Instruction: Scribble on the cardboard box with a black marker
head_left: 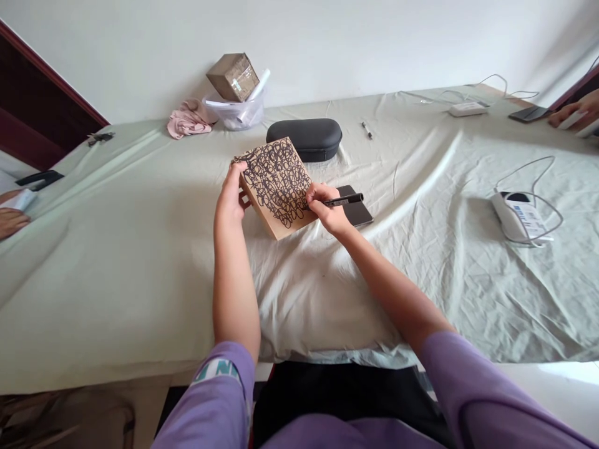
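A flat brown cardboard box (pixel 276 181) is tilted up over the table, its face covered in black looping scribbles except for a bare strip along the near edge. My left hand (pixel 230 190) grips its left side, thumb on the scribbled face and fingers at the side. In my right hand (pixel 329 209) is a black marker pen (pixel 346 200), its back end pointing right and its tip hidden at the box's right side. Partly behind my right hand lies a flat dark phone-like object (pixel 358 209) on the cloth.
Beyond the box sit a black zip case (pixel 304 138) and a small pen (pixel 367 130). A clear bowl (pixel 243 112) holds a small carton (pixel 234 76), beside a pink cloth (pixel 189 118). White corded devices (pixel 517 215) lie right. Other people's hands show at both edges.
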`<action>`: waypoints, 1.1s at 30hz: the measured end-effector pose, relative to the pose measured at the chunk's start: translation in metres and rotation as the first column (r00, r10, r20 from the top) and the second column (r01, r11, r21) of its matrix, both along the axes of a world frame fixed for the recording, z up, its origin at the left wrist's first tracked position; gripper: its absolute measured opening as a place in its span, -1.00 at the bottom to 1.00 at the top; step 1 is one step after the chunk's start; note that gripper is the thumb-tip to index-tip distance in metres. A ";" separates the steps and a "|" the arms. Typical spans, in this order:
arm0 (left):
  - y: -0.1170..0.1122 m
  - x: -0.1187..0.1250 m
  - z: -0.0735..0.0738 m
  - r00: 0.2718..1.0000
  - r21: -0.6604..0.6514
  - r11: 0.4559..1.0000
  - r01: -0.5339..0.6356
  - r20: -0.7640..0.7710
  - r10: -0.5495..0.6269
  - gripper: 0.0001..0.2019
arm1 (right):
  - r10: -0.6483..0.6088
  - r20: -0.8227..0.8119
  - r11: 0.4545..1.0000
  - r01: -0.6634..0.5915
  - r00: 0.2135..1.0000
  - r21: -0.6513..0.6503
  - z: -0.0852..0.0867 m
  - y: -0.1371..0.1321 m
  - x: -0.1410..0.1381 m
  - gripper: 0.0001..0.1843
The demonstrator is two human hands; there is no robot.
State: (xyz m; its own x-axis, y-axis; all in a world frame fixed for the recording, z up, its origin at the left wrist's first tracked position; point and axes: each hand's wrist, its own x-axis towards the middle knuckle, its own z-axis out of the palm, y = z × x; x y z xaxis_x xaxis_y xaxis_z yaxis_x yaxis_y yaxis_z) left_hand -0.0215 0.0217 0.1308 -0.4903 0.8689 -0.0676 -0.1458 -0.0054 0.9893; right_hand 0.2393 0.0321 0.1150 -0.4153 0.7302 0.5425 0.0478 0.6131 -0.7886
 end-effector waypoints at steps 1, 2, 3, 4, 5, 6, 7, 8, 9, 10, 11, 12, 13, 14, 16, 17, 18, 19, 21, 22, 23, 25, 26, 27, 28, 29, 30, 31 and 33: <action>0.001 -0.001 -0.001 1.000 -0.005 1.000 -0.003 -0.005 0.003 -0.22 | 0.001 0.020 1.000 -0.001 1.000 0.006 0.001 0.000 0.000 -0.80; 0.002 -0.002 -0.002 1.000 -0.010 1.000 -0.007 -0.013 0.007 -0.21 | 0.000 0.042 1.000 -0.001 0.999 0.008 0.001 0.000 0.000 -0.79; 0.003 -0.003 -0.003 1.000 -0.015 1.000 -0.007 -0.022 0.006 -0.20 | -0.002 0.065 1.000 0.001 0.998 0.008 0.002 -0.001 0.000 -0.78; 0.004 -0.004 -0.004 0.999 -0.017 1.000 -0.004 -0.032 0.004 -0.19 | -0.004 0.081 1.000 0.004 0.997 0.010 0.003 -0.002 -0.001 -0.78; 0.004 -0.004 -0.004 0.999 -0.016 1.000 -0.001 -0.040 0.000 -0.18 | -0.003 0.086 1.000 0.002 0.996 0.016 0.004 -0.002 -0.001 -0.79; 0.004 -0.004 -0.004 0.999 -0.015 1.000 0.001 -0.043 -0.002 -0.17 | 0.002 0.084 1.000 -0.004 0.996 0.023 0.005 -0.002 -0.001 -0.80; 0.004 -0.003 -0.003 0.999 -0.013 1.000 0.000 -0.038 -0.001 -0.18 | 0.009 0.081 0.999 -0.012 0.997 0.031 0.005 -0.002 -0.002 -0.80; 0.003 -0.002 -0.001 1.000 -0.014 1.000 -0.006 -0.025 0.006 -0.20 | 0.014 0.081 0.999 -0.017 0.997 0.038 0.005 -0.002 -0.002 -0.81; 0.002 0.000 0.001 1.000 -0.015 1.000 -0.015 -0.009 0.015 -0.24 | 0.018 0.087 0.999 -0.022 0.996 0.044 0.005 -0.001 -0.002 -0.81; 0.001 0.002 0.003 1.000 -0.021 0.999 -0.027 0.009 0.027 -0.29 | 0.020 0.097 0.998 -0.025 0.995 0.050 0.004 -0.001 -0.002 -0.82; -0.001 0.005 0.006 0.999 -0.030 0.999 -0.039 0.026 0.039 -0.35 | 0.020 0.107 0.998 -0.027 0.994 0.058 0.003 0.000 -0.002 -0.82; -0.002 0.008 0.009 0.998 -0.038 0.998 -0.049 0.039 0.050 -0.42 | 0.021 0.110 0.997 -0.028 0.994 0.069 0.002 0.002 -0.003 -0.83; -0.004 0.011 0.012 0.997 -0.042 0.997 -0.057 0.049 0.059 -0.49 | 0.024 0.106 0.996 -0.033 0.994 0.082 0.000 0.003 -0.003 -0.84; -0.006 0.013 0.014 0.996 -0.044 0.997 -0.064 0.057 0.066 -0.54 | 0.030 0.093 0.994 -0.039 0.995 0.098 -0.002 0.004 -0.004 -0.85; -0.009 0.018 0.019 0.995 -0.043 0.996 -0.074 0.068 0.076 -0.62 | 0.041 0.064 0.991 -0.049 0.997 0.127 -0.005 0.005 -0.005 -0.88; -0.010 0.020 0.021 0.995 -0.042 0.997 -0.072 0.071 0.075 -0.64 | 0.044 0.056 0.989 -0.051 0.997 0.138 -0.006 0.006 -0.005 -0.89; -0.011 0.021 0.022 0.995 -0.045 0.997 -0.065 0.073 0.069 -0.66 | 0.046 0.053 0.988 -0.054 0.997 0.146 -0.007 0.006 -0.005 -0.89; -0.011 0.021 0.023 0.995 -0.046 0.997 -0.061 0.074 0.064 -0.67 | 0.048 0.054 0.987 -0.056 0.997 0.151 -0.006 0.006 -0.005 -0.89; -0.011 0.021 0.023 0.995 -0.048 0.997 -0.057 0.076 0.061 -0.68 | 0.065 0.072 0.985 -0.076 0.995 0.153 -0.005 0.007 -0.004 -0.88; -0.011 0.021 0.022 0.995 -0.048 0.997 -0.062 0.077 0.066 -0.67 | 0.088 0.089 0.983 -0.101 0.992 0.150 -0.004 0.007 -0.004 -0.87; -0.011 0.020 0.022 0.994 -0.051 0.997 -0.065 0.079 0.069 -0.67 | 0.119 0.107 0.980 -0.134 0.987 0.145 -0.003 0.008 -0.003 -0.86; -0.010 0.019 0.021 0.994 -0.057 0.996 -0.065 0.079 0.069 -0.66 | 0.168 0.122 0.974 -0.184 0.978 0.133 -0.002 0.009 -0.003 -0.82; -0.010 0.018 0.020 0.995 -0.059 0.996 -0.063 0.075 0.067 -0.66 | 0.169 0.111 0.974 -0.183 0.979 0.131 -0.002 0.009 -0.003 -0.82; -0.009 0.017 0.020 0.996 -0.058 0.997 -0.056 0.069 0.060 -0.65 | 0.154 0.088 0.977 -0.164 0.984 0.133 -0.002 0.009 -0.003 -0.81; -0.009 0.017 0.020 0.996 -0.055 0.997 -0.054 0.062 0.057 -0.65 | 0.124 0.061 0.982 -0.131 0.990 0.136 -0.003 0.009 -0.004 -0.82; -0.010 0.017 0.020 0.997 -0.053 0.997 -0.051 0.058 0.054 -0.65 | 0.090 0.040 0.986 -0.095 0.995 0.137 -0.004 0.008 -0.005 -0.82; -0.010 0.017 0.020 0.997 -0.051 0.998 -0.048 0.057 0.051 -0.65 | 0.063 0.031 0.988 -0.067 0.998 0.137 -0.005 0.007 -0.006 -0.83; -0.010 0.017 0.020 0.997 -0.051 0.998 -0.042 0.060 0.045 -0.66 | 0.051 0.033 0.989 -0.055 0.998 0.136 -0.006 0.006 -0.006 -0.83; -0.010 0.017 0.020 0.996 -0.041 0.998 -0.045 0.072 0.048 -0.66 | 0.085 0.025 0.991 -0.087 0.996 0.101 -0.005 0.004 -0.007 -0.83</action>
